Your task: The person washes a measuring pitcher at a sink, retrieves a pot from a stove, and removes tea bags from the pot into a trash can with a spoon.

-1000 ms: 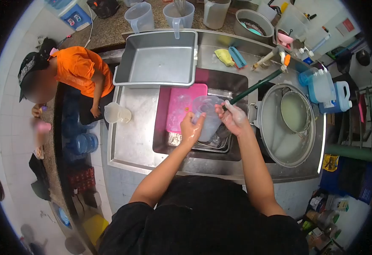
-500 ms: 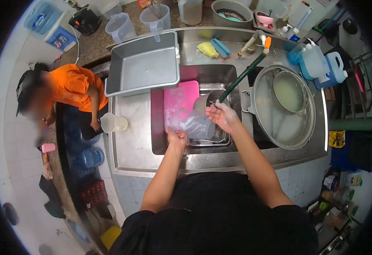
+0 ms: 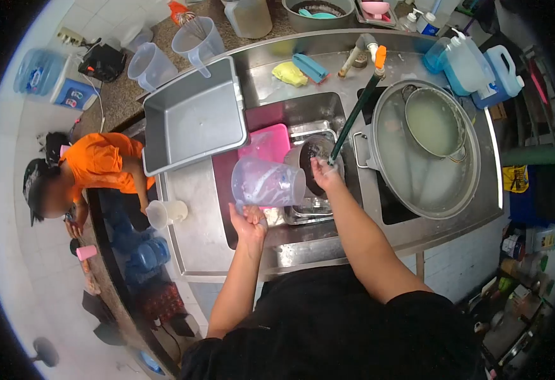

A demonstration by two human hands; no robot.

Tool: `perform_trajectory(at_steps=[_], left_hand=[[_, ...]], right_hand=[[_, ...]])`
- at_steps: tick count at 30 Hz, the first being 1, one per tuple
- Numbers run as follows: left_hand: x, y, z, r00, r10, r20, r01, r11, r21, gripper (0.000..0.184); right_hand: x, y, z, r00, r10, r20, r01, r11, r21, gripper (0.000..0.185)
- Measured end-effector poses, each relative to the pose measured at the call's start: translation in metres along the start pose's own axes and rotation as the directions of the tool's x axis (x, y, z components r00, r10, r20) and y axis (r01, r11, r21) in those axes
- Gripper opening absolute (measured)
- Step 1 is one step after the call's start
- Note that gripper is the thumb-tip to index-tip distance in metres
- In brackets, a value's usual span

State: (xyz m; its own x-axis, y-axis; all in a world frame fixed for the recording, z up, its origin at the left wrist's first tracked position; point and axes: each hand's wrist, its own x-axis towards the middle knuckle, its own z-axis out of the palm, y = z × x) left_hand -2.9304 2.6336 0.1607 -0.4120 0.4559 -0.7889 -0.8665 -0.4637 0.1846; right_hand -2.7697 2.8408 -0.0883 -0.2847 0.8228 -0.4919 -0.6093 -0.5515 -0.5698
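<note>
In my left hand [image 3: 249, 221], fingers curled at its near side, is a clear plastic jug [image 3: 266, 182] with white foam streaks. It is tipped on its side over the sink [image 3: 223, 215], its mouth facing right. My right hand [image 3: 325, 173] is at the lower end of a green hose [image 3: 353, 120], palm up and fingers apart, gripping nothing I can see. Below the hands in the sink lie a pink board [image 3: 268, 142], a round metal pot [image 3: 299, 166] and a metal tray [image 3: 306, 215].
A large pot [image 3: 417, 190] of cloudy water, with a smaller pot [image 3: 434, 123] in it, stands right. A grey tub [image 3: 192, 117] sits at back left, near a yellow cloth [image 3: 289, 74]. A person in orange [image 3: 106, 161] is beside a plastic jug [image 3: 166, 214] at left.
The jug has been raised and shifted left, its mouth now turned right. My right hand has moved to the hose's end; less foam shows on it. The whole view has turned slightly.
</note>
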Motion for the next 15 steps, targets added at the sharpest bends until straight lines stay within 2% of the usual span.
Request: perform_trajectory(at_steps=[2,3,4,5,6,7,8,10,11,12,13,14,15], left_hand=[[0.004,0.006,-0.002,1.0,-0.013,0.005,0.012,0.999,0.042,0.055],[0.003,0.007,-0.002,1.0,-0.007,0.004,0.007,0.998,0.068,0.054],[0.002,0.009,-0.003,1.0,-0.002,0.005,0.001,0.996,0.093,0.053],[0.001,0.012,-0.002,1.0,-0.01,0.02,0.008,0.993,0.114,0.053],[-0.001,0.014,-0.003,0.999,-0.02,0.033,0.015,0.991,0.131,0.053],[-0.001,0.014,0.0,0.998,-0.033,0.056,0.024,0.989,0.145,0.053],[-0.003,0.013,0.003,0.999,0.007,0.037,-0.016,0.967,0.254,0.053],[-0.006,0.013,0.006,0.995,0.098,0.01,-0.092,0.885,0.456,0.053],[-0.006,0.016,0.002,0.993,0.106,0.053,-0.117,0.808,0.577,0.052],[0.003,0.018,-0.006,0.968,0.183,0.169,-0.246,0.596,0.765,0.052],[0.018,0.019,-0.019,0.929,0.226,0.295,-0.357,0.326,0.875,0.051],[0.025,0.019,-0.027,0.88,0.223,0.419,-0.435,0.026,0.9,0.051],[0.016,0.015,-0.016,0.848,0.192,0.494,-0.477,-0.129,0.87,0.048]], right_hand=[[0.01,0.002,0.008,0.991,0.115,-0.068,-0.106,0.987,0.122,0.009],[0.007,0.0,0.013,0.979,0.178,-0.097,-0.159,0.971,0.181,0.013],[0.002,-0.006,0.016,0.965,0.203,-0.164,-0.239,0.941,-0.241,0.014],[-0.006,-0.019,0.023,0.953,0.198,-0.23,-0.3,0.731,-0.613,0.015],[-0.011,-0.029,0.024,0.944,0.167,-0.285,-0.329,0.378,-0.865,0.017],[0.008,-0.009,-0.021,0.993,0.003,-0.115,-0.114,0.16,-0.981,0.024],[0.028,0.013,-0.066,0.985,-0.162,0.063,0.042,-0.128,-0.991,0.031],[-0.002,-0.023,-0.051,0.995,-0.016,0.097,0.098,0.269,-0.958,0.038],[-0.029,-0.049,-0.009,0.997,-0.004,0.071,0.061,0.567,-0.822,0.038],[-0.062,-0.081,0.043,0.999,0.007,0.045,0.019,0.829,-0.558,0.039],[-0.097,-0.114,0.096,1.0,0.019,0.019,-0.013,0.966,-0.26,0.04],[-0.1,-0.118,0.106,0.993,0.091,0.081,-0.067,0.963,-0.259,0.039],[-0.103,-0.121,0.115,0.976,0.162,0.143,-0.12,0.956,-0.266,0.037]])
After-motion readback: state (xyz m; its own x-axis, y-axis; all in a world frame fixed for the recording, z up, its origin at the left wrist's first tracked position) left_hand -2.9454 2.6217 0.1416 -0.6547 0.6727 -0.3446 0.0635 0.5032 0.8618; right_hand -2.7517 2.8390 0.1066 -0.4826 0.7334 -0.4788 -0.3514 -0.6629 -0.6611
